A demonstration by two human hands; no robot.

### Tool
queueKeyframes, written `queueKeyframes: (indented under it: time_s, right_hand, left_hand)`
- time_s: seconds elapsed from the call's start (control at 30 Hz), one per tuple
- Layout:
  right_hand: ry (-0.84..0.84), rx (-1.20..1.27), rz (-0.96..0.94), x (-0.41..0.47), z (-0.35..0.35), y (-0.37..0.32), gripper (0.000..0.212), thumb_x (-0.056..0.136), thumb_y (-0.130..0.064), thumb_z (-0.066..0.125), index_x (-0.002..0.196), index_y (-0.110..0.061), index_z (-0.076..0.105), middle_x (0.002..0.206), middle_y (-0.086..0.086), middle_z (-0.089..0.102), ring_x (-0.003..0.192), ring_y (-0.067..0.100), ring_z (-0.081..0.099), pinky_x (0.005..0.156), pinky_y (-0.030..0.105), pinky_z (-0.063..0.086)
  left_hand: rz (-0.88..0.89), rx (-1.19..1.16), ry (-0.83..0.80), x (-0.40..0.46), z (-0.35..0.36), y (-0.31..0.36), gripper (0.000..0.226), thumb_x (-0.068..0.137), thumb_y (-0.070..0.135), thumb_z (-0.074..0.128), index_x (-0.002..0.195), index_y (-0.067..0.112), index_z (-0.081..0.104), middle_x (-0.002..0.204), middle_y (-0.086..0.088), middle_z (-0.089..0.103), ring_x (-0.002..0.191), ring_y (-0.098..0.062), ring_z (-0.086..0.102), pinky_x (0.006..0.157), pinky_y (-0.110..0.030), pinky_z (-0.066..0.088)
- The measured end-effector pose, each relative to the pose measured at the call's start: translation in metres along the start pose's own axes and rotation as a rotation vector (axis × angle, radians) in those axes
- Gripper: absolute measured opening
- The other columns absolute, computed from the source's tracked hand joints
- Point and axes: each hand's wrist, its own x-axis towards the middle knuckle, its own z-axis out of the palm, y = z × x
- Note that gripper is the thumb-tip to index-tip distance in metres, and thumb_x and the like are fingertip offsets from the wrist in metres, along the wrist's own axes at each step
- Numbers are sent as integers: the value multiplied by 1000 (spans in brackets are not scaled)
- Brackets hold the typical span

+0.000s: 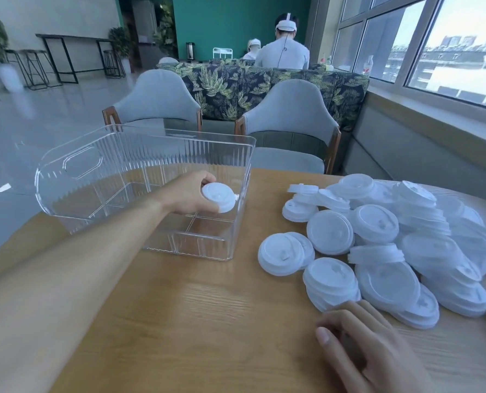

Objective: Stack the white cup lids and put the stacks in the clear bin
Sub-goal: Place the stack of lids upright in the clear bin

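Our left hand grips a lid stack inside the bin near its right wall, while our right hand rests loosely curled beside the lid pile.

— What can we not see well?
— The pile of lids runs past the right edge. The right hand is cut by the bottom edge.
— And the left hand?
— Its fingertips hide behind the lid.
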Motion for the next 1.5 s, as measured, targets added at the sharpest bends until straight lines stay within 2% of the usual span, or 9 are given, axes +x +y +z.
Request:
queueKeyframes:
  time_s: [0.4,0.7,0.87,1.0,1.17,1.27,1.37,1.43,1.5]
  right_hand:
    - [45,-34,-31,2,3,3,42,100,-54,42,78,-30,68,82,-22,58,80,-3,52,77,8,40]
    - [38,-25,-45,1,4,6,40,101,-53,44,79,-29,69,84,-21,59,78,2,56,72,19,45]
    - [22,-21,-39,0,2,6,39,101,-53,44,81,-30,68,85,-21,59,79,2,56,74,19,45]
    - [22,-33,-24,0,1,4,41,101,-54,41,80,-31,67,82,-21,57,78,2,56,75,17,44]
    - [3,-8,-10,-2,1,4,37,101,-52,44,82,-30,67,83,-20,58,78,5,57,75,19,45]
    - [-20,18,11,-3,-2,2,33,100,-50,46,84,-30,67,86,-22,58,81,4,58,77,20,46]
    - [-34,54,45,-5,-6,0,21,96,-46,53,86,-31,66,87,-23,59,84,0,57,77,20,45]
    - [-38,78,71,-7,-10,0,17,94,-43,55,87,-32,65,88,-23,58,85,-1,55,77,20,45]
    - [-44,116,102,-7,-16,-1,14,94,-42,55,89,-33,64,89,-23,58,87,1,56,78,21,45]
  left_hand:
    - [25,20,-157,38,17,-9,52,70,34,89,118,35,68,114,15,72,105,-10,69,101,-43,54]
    - [15,4,-122,36,24,-2,29,78,35,87,102,37,71,105,10,74,99,-17,70,97,-48,55]
    - [1,-2,-122,36,31,11,45,75,39,90,115,33,69,109,13,72,102,-12,68,99,-42,54]
    - [-1,30,-116,35,38,26,65,60,50,82,120,28,68,109,11,73,101,-14,69,98,-45,55]
    - [-29,54,-114,38,42,30,63,56,57,79,113,33,68,106,12,73,98,-14,70,95,-45,56]
    - [-65,88,-108,31,38,37,74,66,52,82,133,28,61,132,6,66,118,-19,63,107,-43,49]
    - [-122,105,-16,18,32,45,82,85,41,79,154,19,41,155,-2,48,138,-24,50,111,-36,41]
    - [-94,54,124,3,27,55,64,93,34,72,149,17,48,149,-1,53,135,-23,52,109,-36,41]
    - [-36,-30,282,-14,23,66,36,99,27,62,134,17,62,130,2,64,122,-19,60,100,-32,47]
